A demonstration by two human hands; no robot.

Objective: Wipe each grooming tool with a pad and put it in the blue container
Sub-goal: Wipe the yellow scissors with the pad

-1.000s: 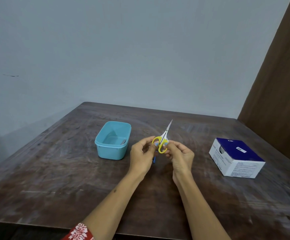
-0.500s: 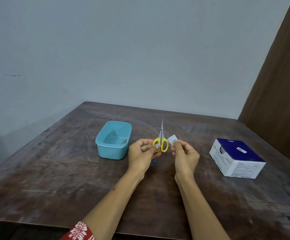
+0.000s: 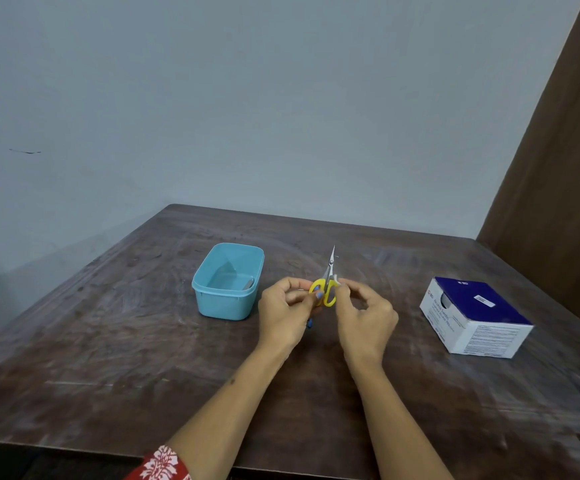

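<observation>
My left hand (image 3: 286, 311) pinches the yellow handles of small scissors (image 3: 326, 285), whose thin steel blades point up and away over the table. My right hand (image 3: 364, 313) holds a small white pad (image 3: 336, 280) between thumb and fingertip, pressed against the right side of the scissors where blade meets handle. The blue container (image 3: 227, 282) stands left of my hands, open, with a grey metal tool (image 3: 248, 284) lying inside at its right end. Something small and blue (image 3: 311, 323) peeks out on the table under my left hand; I cannot tell what it is.
A white and dark-blue box of swabs (image 3: 475, 315) sits on the right of the worn brown wooden table (image 3: 108, 341). A pale wall stands behind the table, a brown panel at the right edge.
The right hand, which had pulled the pad away to the right, has brought it back against the scissors. The blades have tilted slightly back to the right.
</observation>
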